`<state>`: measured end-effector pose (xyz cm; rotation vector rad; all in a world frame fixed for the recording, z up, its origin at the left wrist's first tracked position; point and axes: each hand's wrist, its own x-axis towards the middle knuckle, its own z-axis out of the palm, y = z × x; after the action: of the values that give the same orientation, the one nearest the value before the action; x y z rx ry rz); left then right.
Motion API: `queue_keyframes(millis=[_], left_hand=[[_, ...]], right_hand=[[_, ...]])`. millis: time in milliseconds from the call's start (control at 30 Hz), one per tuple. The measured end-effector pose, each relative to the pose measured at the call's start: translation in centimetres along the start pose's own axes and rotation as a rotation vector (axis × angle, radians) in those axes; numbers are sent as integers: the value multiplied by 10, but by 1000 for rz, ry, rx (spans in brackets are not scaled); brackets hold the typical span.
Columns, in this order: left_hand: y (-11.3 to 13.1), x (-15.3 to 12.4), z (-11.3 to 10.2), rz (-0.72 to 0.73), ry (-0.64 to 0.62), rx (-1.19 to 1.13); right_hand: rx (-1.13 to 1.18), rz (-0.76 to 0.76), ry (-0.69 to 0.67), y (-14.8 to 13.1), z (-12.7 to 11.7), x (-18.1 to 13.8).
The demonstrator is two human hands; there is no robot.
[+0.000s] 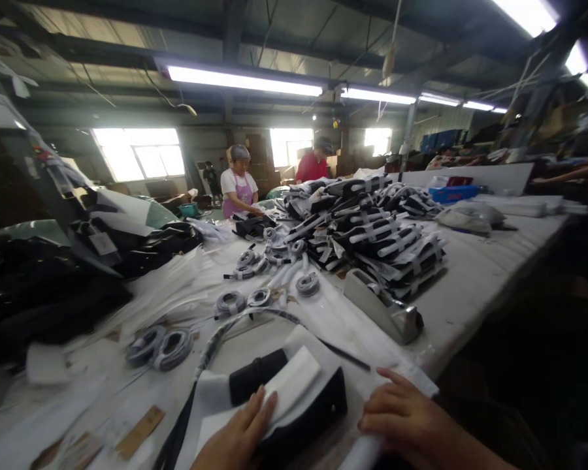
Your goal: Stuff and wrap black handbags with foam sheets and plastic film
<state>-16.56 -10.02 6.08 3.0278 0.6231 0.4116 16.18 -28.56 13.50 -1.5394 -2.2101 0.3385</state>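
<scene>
My left hand [238,434] lies flat, fingers stretched out, on a black bag piece wrapped in white foam sheet [294,398] at the near edge of the white table [475,274]. To its right, my right hand [406,418] rests on the white wrapping sheet [372,372] with its fingers curled lightly downward, touching the paper. A grey braided strap [215,339] curves from the bag toward the table's middle. Whether the right hand grips the sheet is unclear.
A grey tape dispenser [382,307] stands just beyond my right hand. Coiled grey straps [159,346] lie scattered on the left, and a heap of wrapped black pieces [372,228] rises behind. Black bags [44,287] pile at the far left. Two people [238,183] work at the far end.
</scene>
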Motion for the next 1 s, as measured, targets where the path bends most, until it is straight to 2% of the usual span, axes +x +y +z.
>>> queue_keyframes(millis=[67,133,233,300,400,533,633,733,833,1000], left_hand=[[1,4,-16,-62,-148,-79],[5,8,-30,-115,-239,-154],[12,9,-41,-133,-250,-208],[14,7,-41,-129,-248,-196],[16,1,-28,-121,-209,-72],[17,-6,1,32,8,270],[20,-8,15,115,106,501],[23,-8,18,126,124,622],[27,-7,16,92,110,642],[36,-5,18,56,130,642]], right_hand=[[-72,-75,104,1,25,6],[-141,-136,262,-1,52,18],[-218,-173,548,-9,87,38],[-266,-193,718,-17,102,50],[-323,-193,853,-24,113,58],[-330,-184,862,-21,116,53],[-348,-274,801,-16,108,50],[-480,-355,603,-10,94,59],[-555,-405,436,1,89,69],[-528,-388,443,17,109,68]])
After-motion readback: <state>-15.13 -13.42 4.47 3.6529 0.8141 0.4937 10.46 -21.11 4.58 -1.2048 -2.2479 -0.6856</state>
